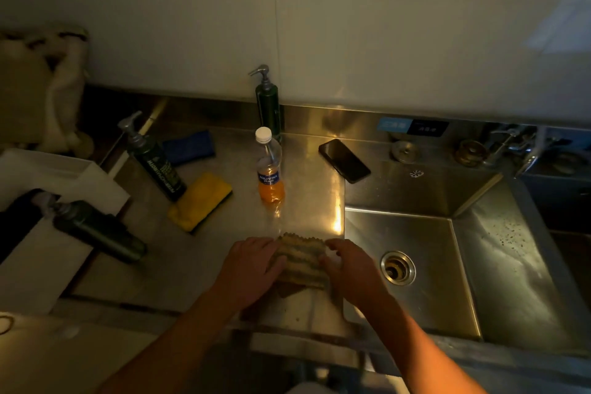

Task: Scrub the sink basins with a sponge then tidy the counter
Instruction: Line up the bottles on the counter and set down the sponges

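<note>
Dim light here, and both hands are down on the steel counter (pixel 198 269) near its front edge. Between them lies a striped cloth (pixel 302 261), folded or bunched, flat on the metal just left of the sink basin (pixel 412 233). The left hand (pixel 252 269) presses on the cloth's left side, fingers spread and curled loosely over the edge; the right hand (pixel 348 269) does the same on the right side, fingers bent down onto the fabric. Neither hand is closed into a fist; both rest on the cloth with a light hold at its ends.

Straight beyond the cloth stands a clear plastic bottle (pixel 270 166) with a white cap and orange liquid in its lower part. Behind it, against the wall, a dark green pump dispenser (pixel 268 105) stands upright. To the left, a second pump bottle (pixel 153 160) leans at a tilt, and just beside its base lies a yellow sponge (pixel 201 201). A blue sponge (pixel 188 147) sits farther back. A third dark bottle (pixel 99 232) lies on its side at the far left, across a white tray (pixel 48 176).

A black phone (pixel 344 160) lies flat near the back corner of the basin. The basin's drain (pixel 397 267) is open, and the basin's right wall shows specks. The tap (pixel 524 150) is at the upper right, blurred.
</note>
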The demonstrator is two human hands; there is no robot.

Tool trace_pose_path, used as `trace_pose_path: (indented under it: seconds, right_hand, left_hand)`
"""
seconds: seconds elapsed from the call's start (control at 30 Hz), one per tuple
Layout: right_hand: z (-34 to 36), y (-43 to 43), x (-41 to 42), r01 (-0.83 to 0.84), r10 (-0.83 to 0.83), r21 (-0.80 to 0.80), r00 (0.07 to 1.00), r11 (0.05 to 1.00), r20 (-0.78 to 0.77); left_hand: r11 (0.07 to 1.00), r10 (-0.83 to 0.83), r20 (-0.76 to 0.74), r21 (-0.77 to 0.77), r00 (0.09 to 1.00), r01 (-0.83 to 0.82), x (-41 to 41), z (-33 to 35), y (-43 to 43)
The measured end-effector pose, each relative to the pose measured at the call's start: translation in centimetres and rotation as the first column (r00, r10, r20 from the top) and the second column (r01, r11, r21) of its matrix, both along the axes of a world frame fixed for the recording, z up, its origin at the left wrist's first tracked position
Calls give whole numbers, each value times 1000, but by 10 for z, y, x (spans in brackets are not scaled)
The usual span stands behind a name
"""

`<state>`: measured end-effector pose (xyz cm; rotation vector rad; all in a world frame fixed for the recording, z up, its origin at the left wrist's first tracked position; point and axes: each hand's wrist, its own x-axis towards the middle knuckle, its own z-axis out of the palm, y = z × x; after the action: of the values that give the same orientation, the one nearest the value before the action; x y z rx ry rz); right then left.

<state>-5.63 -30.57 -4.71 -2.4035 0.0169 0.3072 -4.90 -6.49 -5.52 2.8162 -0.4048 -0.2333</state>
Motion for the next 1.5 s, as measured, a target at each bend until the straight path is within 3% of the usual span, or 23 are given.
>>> trace_pose_path:
  seconds: [0.13,0.27,0.43,0.53,0.67,0.8,1.03,1.1,1.13,1.17,1.23,1.3,1.4,1.5]
  right_hand:
    - [5,0,-6,-81,86,-53,992,995,88]
    - [11,13,-11,-158,158,-14,974,987,161]
    - [24,55,-12,-264,266,-33,943,964,201]
    - [41,80,-10,-259,262,-49,924,965,278]
    - [75,102,11,-294,313,-108,913,950,261]
    - [95,126,33,-258,296,-157,902,953,313]
    - [99,191,62,-175,224,-191,935,966,275]
    - [96,212,69,-140,188,-187,943,972,274]
    - [94,220,72,-122,169,-177,946,977,278]
    - [93,228,73,-105,148,-165,948,981,282]
    - [91,237,75,-75,116,-158,955,985,272]
    - [90,242,79,-54,96,-170,964,984,250]
    - [88,241,87,-32,77,-187,968,982,238]
    - [87,233,93,0,45,-178,969,984,244]
  left_hand:
    - [998,40,219,-56,975,-28,-22,16,0]
    - [995,98,334,-59,937,-83,-44,35,14]
    - [957,216,235,144,948,-254,-58,66,37]
    - [954,249,277,94,928,-284,-59,79,57]
    - [936,343,258,-16,903,-352,-48,95,76]
    - [957,284,305,-38,909,-287,-21,111,97]
    - [967,249,170,-107,953,-233,37,100,157]
    - [969,181,134,-191,974,-154,47,90,175]
    - [976,122,214,-203,969,-78,54,78,185]
    - [971,106,193,-232,975,-60,58,74,191]
    - [956,157,129,-269,979,-118,62,78,199]
    - [973,163,232,-198,959,-118,70,69,202]
    - [963,144,197,-255,970,-91,80,69,199]
    - [955,119,257,-294,959,-39,87,67,196]
